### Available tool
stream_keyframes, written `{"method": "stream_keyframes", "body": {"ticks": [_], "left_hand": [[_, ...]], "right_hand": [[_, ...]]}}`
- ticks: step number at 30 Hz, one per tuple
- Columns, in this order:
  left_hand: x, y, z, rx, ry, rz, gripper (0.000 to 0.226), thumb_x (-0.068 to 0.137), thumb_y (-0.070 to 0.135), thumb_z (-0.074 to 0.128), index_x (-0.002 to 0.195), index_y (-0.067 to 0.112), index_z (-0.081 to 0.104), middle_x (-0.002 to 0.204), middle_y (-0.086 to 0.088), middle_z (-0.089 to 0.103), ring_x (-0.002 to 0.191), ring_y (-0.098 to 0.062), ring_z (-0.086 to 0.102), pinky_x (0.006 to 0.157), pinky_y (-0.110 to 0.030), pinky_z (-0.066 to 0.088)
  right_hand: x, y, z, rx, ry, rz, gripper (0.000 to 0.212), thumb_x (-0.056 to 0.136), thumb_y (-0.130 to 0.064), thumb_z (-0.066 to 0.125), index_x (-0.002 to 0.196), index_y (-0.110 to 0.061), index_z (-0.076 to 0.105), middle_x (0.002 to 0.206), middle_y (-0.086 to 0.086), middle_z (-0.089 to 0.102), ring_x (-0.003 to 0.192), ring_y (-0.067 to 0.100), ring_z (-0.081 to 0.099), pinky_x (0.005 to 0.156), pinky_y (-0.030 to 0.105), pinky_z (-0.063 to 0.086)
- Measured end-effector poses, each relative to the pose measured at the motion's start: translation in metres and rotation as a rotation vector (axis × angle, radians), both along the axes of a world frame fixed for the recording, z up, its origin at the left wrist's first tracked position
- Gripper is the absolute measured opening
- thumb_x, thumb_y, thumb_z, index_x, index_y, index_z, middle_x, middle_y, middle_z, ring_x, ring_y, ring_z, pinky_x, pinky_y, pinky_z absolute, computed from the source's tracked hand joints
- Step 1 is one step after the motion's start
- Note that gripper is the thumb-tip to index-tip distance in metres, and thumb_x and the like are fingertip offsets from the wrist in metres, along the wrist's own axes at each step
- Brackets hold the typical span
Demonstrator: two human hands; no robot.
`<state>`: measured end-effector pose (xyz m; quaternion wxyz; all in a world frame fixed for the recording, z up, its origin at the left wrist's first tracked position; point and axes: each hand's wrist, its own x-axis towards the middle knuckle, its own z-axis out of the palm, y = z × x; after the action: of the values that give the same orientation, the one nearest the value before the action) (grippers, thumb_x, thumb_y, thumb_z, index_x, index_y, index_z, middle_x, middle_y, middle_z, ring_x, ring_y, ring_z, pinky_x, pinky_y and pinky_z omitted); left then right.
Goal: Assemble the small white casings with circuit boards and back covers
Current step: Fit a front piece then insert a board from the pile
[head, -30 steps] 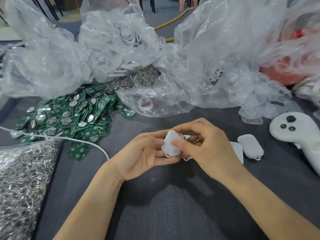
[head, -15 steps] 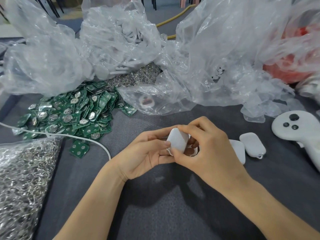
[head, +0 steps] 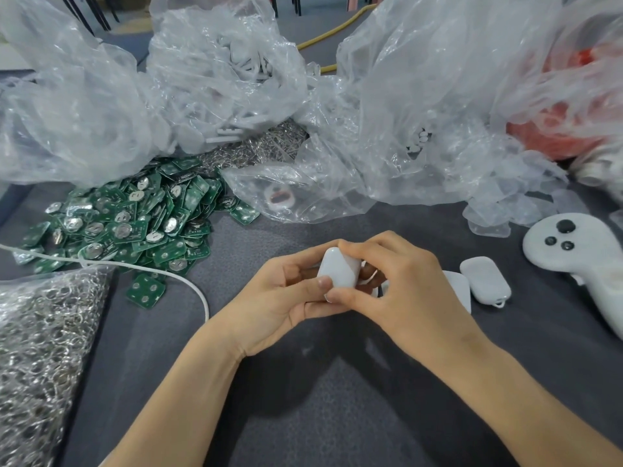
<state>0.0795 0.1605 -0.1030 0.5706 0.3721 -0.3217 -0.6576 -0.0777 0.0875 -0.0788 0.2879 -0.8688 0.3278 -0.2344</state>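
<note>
A small white casing (head: pixel 338 269) is pinched between both hands over the grey table, its smooth side up. My left hand (head: pixel 279 298) cradles it from below with the thumb on its lower edge. My right hand (head: pixel 397 284) presses on it from the right, index finger over its top and thumb at its lower end. Two finished white casings (head: pixel 485 279) lie on the table just right of my right hand. A heap of green circuit boards (head: pixel 128 224) with round metal contacts lies at the left. White plastic parts (head: pixel 236 62) fill a clear bag at the back.
A bag of small metal rings (head: pixel 37 348) lies at the lower left, with a white cable (head: pixel 141 266) running over it. Crumpled clear plastic bags (head: pixel 421 112) crowd the back. A white controller (head: pixel 573 254) rests at the right edge. A red bag (head: pixel 559 129) sits behind it.
The casing has been turned in my hands, from its keyring end pointing down to its smooth side facing up, and both thumbs have closed onto its lower edge.
</note>
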Motion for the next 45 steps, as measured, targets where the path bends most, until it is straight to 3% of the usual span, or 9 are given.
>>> {"method": "stream_keyframes", "body": {"ticks": [4,9,13,17,22,32,36,39,45], "left_hand": [[-0.003,0.0,0.001,-0.032,-0.041,0.015,0.043,0.089,0.001,0.049,0.131,0.01,0.052,0.123,-0.019,0.064,0.114,-0.031,0.062,0.085,-0.032,0.055],[-0.009,-0.001,0.003,-0.03,-0.165,0.056,0.041,0.087,0.011,0.058,0.129,0.013,0.055,0.116,-0.014,0.068,0.104,-0.033,0.067,0.082,-0.03,0.055],[-0.015,-0.003,0.004,-0.043,-0.321,0.241,0.032,0.081,0.017,0.061,0.112,0.014,0.067,0.099,-0.014,0.074,0.089,-0.028,0.072,0.074,-0.028,0.057],[-0.022,-0.004,0.002,-0.094,-0.408,0.277,0.038,0.074,0.014,0.068,0.111,0.017,0.064,0.085,-0.008,0.075,0.072,-0.02,0.072,0.065,-0.022,0.056],[-0.025,-0.004,-0.001,-0.132,-0.488,0.27,0.029,0.083,0.02,0.066,0.111,0.019,0.059,0.073,-0.006,0.069,0.056,-0.016,0.064,0.055,-0.022,0.05],[-0.027,-0.002,-0.002,-0.171,-0.585,0.274,0.023,0.088,0.012,0.057,0.111,0.017,0.057,0.074,-0.002,0.063,0.053,-0.012,0.052,0.053,-0.019,0.044],[-0.03,-0.001,0.001,-0.209,-0.566,0.268,0.02,0.093,0.017,0.049,0.11,0.015,0.058,0.07,0.0,0.058,0.05,-0.007,0.047,0.048,-0.017,0.037],[-0.032,-0.001,0.003,-0.181,-0.575,0.317,0.02,0.095,0.025,0.044,0.103,0.015,0.059,0.061,-0.004,0.057,0.044,-0.008,0.046,0.041,-0.016,0.033],[-0.034,0.0,0.001,-0.198,-0.638,0.343,0.021,0.096,0.027,0.042,0.098,0.012,0.057,0.055,0.004,0.055,0.043,-0.005,0.044,0.043,-0.013,0.034]], "right_hand": [[-0.004,-0.004,0.002,0.051,-0.041,-0.004,0.051,0.072,-0.034,0.079,0.119,-0.02,0.066,0.099,-0.005,0.062,0.084,0.007,0.059,0.079,0.022,0.048],[-0.014,-0.019,0.004,0.553,-0.255,0.0,0.019,0.08,-0.015,0.072,0.097,-0.025,0.073,0.084,-0.01,0.073,0.079,0.003,0.068,0.066,0.013,0.051],[-0.014,-0.019,0.003,0.721,-0.386,-0.037,0.015,0.081,-0.01,0.072,0.093,-0.019,0.073,0.078,-0.002,0.074,0.069,0.01,0.069,0.059,0.022,0.054],[-0.011,-0.014,-0.002,0.696,-0.476,-0.122,0.013,0.08,-0.009,0.072,0.086,-0.02,0.071,0.073,-0.005,0.073,0.062,0.007,0.068,0.058,0.014,0.05],[-0.008,-0.01,-0.006,0.654,-0.486,-0.143,0.015,0.081,-0.009,0.072,0.084,-0.023,0.068,0.072,-0.005,0.072,0.061,0.01,0.069,0.063,0.021,0.055],[-0.013,-0.014,0.002,0.707,-0.417,-0.056,0.001,0.085,-0.01,0.067,0.086,-0.01,0.066,0.069,0.004,0.07,0.055,0.015,0.067,0.054,0.021,0.052],[-0.017,-0.017,0.009,0.823,-0.365,0.06,0.022,0.09,-0.024,0.06,0.086,-0.003,0.064,0.063,0.012,0.066,0.046,0.023,0.06,0.042,0.027,0.048],[-0.014,-0.01,0.01,0.907,-0.377,0.127,0.03,0.084,-0.032,0.059,0.091,-0.002,0.061,0.063,0.012,0.065,0.048,0.027,0.062,0.043,0.029,0.051],[-0.012,-0.007,0.004,0.828,-0.352,0.114,0.024,0.082,-0.026,0.062,0.089,-0.004,0.057,0.063,0.012,0.068,0.05,0.029,0.066,0.044,0.031,0.053]]}}
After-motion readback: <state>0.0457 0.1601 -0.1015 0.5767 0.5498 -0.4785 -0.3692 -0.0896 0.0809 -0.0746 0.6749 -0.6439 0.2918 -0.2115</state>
